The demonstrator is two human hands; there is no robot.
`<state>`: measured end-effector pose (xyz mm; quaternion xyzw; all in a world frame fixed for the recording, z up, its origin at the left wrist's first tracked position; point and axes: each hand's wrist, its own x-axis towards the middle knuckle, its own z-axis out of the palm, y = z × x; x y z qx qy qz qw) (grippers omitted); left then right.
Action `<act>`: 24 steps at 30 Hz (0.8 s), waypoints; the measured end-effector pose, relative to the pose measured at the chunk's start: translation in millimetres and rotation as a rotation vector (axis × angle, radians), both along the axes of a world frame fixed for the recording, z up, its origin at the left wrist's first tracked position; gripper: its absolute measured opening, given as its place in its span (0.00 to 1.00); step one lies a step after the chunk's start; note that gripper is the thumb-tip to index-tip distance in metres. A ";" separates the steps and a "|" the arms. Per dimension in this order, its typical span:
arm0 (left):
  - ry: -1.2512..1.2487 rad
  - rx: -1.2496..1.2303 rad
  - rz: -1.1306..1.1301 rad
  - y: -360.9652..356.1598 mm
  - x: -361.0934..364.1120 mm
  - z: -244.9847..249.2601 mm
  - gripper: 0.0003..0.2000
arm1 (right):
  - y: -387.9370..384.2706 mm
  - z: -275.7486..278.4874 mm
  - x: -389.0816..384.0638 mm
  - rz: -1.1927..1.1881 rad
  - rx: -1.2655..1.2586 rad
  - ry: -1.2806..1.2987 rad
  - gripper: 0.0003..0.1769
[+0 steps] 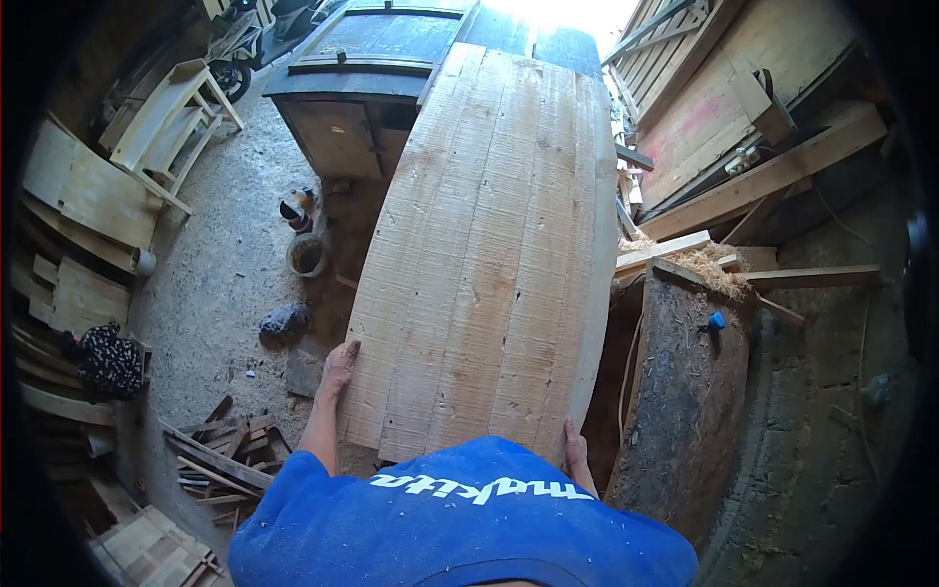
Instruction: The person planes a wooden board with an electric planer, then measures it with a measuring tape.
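A large wooden panel [474, 245] made of several rough-sawn boards edge to edge stretches away in front of me. My left hand [339, 368] grips its near left edge, thumb on top and the other fingers mostly hidden beneath. On the near right edge, my right hand [575, 450] is closed around the wood, its fingers partly out of sight. The panel's far end lies over or against a dark workbench [558, 47]; the exact contact is hidden. Saw marks, small knots and brownish stains cover the boards.
A dark wooden cabinet [337, 127] stands left of the panel. On the right are a worn bench [685, 391], shavings [709, 269] and leaning beams [773, 171]. Scrap wood [230, 450] and a round pot [307, 254] sit on the dusty floor. A person [110, 362] is at far left.
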<state>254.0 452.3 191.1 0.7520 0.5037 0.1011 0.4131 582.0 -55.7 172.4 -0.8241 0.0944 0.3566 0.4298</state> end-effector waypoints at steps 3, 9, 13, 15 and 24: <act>-0.004 -0.016 0.023 3.3 2.2 -7.5 0.44 | -4.2 -13.9 9.8 0.026 -0.025 0.019 0.50; -0.038 0.000 0.020 11.5 12.5 -2.5 0.44 | 8.1 -4.6 16.9 0.050 -0.032 0.012 0.50; -0.105 0.010 0.014 16.9 18.9 -5.1 0.44 | 6.5 -25.8 23.7 0.012 0.010 -0.021 0.53; -0.117 0.009 0.012 17.2 20.7 -7.3 0.44 | 5.9 -25.9 27.7 0.009 0.005 -0.018 0.53; -0.152 -0.002 0.034 32.0 33.9 -20.3 0.43 | 25.6 -9.0 40.2 0.045 -0.001 -0.007 0.47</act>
